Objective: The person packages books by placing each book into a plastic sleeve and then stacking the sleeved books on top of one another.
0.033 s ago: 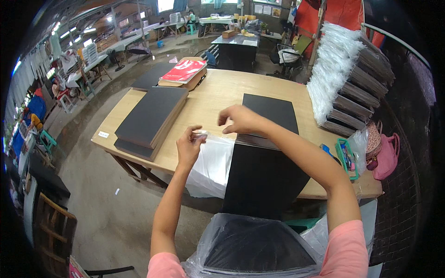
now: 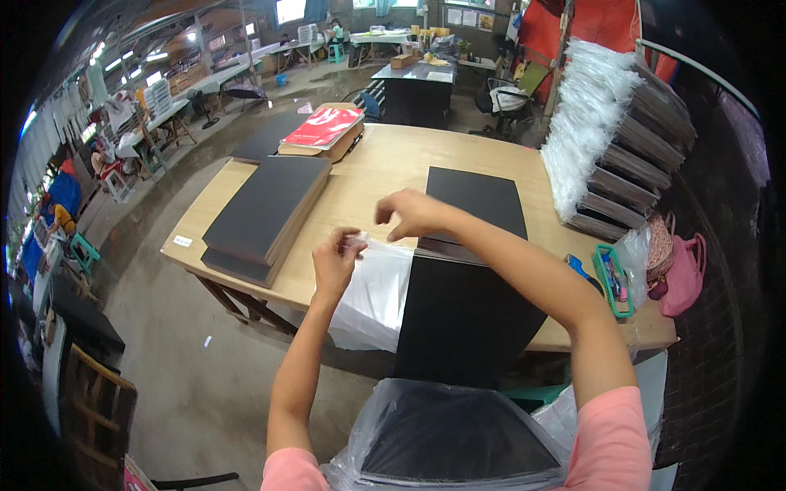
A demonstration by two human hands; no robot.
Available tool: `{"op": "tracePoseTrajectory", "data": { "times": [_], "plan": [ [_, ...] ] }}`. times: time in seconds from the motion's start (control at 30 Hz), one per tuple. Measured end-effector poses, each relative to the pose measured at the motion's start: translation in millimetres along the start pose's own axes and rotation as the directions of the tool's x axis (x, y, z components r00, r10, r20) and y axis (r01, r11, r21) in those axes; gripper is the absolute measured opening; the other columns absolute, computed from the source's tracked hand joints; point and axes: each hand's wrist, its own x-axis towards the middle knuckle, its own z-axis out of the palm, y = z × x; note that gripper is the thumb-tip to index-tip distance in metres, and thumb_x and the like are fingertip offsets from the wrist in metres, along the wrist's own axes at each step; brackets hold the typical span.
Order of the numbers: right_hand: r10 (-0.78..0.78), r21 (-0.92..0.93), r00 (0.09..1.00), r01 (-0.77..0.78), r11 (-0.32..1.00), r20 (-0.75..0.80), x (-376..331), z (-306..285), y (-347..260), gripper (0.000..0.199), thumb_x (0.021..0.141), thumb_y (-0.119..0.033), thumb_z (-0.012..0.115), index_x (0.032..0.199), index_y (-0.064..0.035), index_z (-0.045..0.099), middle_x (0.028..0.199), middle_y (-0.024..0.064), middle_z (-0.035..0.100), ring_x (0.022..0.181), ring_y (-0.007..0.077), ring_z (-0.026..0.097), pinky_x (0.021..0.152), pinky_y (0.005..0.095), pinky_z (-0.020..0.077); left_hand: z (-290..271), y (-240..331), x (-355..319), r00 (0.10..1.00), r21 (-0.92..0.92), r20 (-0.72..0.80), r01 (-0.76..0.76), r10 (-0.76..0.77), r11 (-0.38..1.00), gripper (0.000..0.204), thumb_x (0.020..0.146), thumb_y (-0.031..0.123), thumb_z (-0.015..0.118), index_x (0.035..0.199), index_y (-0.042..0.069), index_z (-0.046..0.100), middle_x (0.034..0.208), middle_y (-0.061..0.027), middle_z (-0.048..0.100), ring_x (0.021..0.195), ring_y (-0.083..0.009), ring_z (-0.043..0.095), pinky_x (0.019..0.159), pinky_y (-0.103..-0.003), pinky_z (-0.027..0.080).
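Observation:
At the table's near edge lies a white, see-through plastic bag (image 2: 372, 286), part of it hanging over the edge. The fingers of my left hand (image 2: 334, 263) are closed on its far left corner. Just right of that, my right hand (image 2: 416, 214) hovers with bent fingers and the thumb apart, holding nothing I can see. Beneath my right forearm is a stack of black sheets (image 2: 475, 192). A large black sheet (image 2: 467, 319) extends from it over the near edge, beside the bag. Close to me, more black sheets (image 2: 458, 434) lie wrapped in clear plastic.
On the wooden table (image 2: 393, 155), black stacks (image 2: 266, 204) and a red-covered packet (image 2: 326, 127) lie to the left. Plastic-wrapped piles (image 2: 594, 123) rise at the right. Nearby are a green basket (image 2: 612, 282), a blue tool (image 2: 577, 266) and a pink bag (image 2: 686, 274).
My right hand has shifted slightly left, closer to my left hand. My left hand stays at the bag's corner, its fingers a little more curled.

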Motion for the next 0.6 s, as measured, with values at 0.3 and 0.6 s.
{"op": "tracePoseTrajectory", "data": {
  "times": [0.3, 0.6],
  "plan": [
    [0.138, -0.017, 0.990, -0.137, 0.990, 0.042, 47.6, 34.1, 27.7, 0.018, 0.060, -0.013, 0.079, 0.072, -0.0047, 0.069, 0.070, 0.0104, 0.068, 0.066, 0.0232, 0.065, 0.060, 0.0358, 0.0508, -4.9, -40.0, 2.3, 0.996, 0.356, -0.061, 0.077, -0.059, 0.931, 0.015, 0.081, 0.014, 0.068, 0.089, 0.005, 0.060, 0.049, -0.0024, 0.051, 0.044, -0.0122, 0.048, 0.043, -0.031, 0.035],
    [0.173, 0.089, 0.985, -0.174, 0.981, 0.016, 37.5, 41.2, 27.9, 0.032, 0.057, -0.011, 0.081, 0.084, -0.0026, 0.068, 0.082, 0.0134, 0.068, 0.081, 0.0263, 0.065, 0.067, 0.0360, 0.0511, 11.6, -6.0, 24.7, 0.962, -0.208, 0.186, 0.237, -0.199, 0.949, 0.046, 0.077, 0.000, 0.069, 0.117, -0.001, 0.045, 0.087, -0.0173, 0.068, 0.082, -0.0173, 0.067, 0.073, -0.024, 0.051]
  ]
}}
